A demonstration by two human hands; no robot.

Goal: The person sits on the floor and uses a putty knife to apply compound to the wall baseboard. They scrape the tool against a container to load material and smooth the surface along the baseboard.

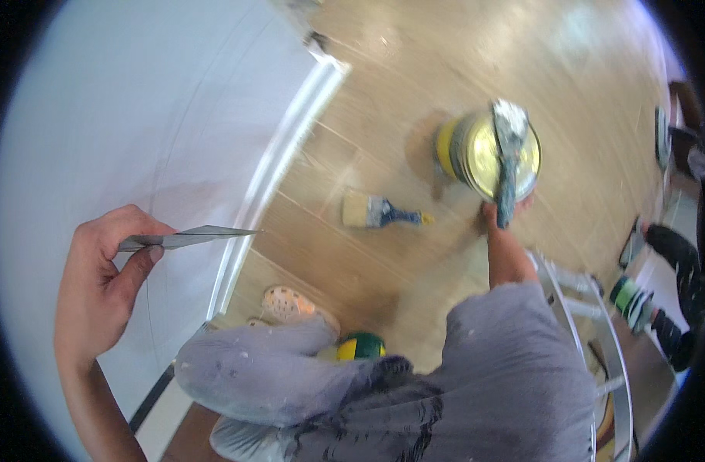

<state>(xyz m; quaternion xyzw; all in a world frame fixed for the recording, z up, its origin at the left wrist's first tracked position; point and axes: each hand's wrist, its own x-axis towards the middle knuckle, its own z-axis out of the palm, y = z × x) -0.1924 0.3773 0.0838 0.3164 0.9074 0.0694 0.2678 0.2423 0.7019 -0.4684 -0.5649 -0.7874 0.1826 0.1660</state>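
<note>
My left hand (110,277) is raised beside the white wall, thumb and fingers pinching a folded grey sheet (191,239) that looks like sandpaper. It points right, toward the baseboard. My right hand (491,213) is at the near rim of a yellow paint can (479,158) and grips it; its fingers are partly hidden. Across the can's lid lies a putty knife (509,150), with white on its blade and its dark handle over my right hand. A flat paintbrush (379,210) with pale bristles and a blue handle rests on the floor between my hands.
A white baseboard (279,165) runs along the wall (152,92) on the left. By my bent legs sits a green and yellow container (362,346). A metal ladder (576,308) stands at the right; beyond it are another person's dark-clad legs (676,254) and a green-banded container (631,300).
</note>
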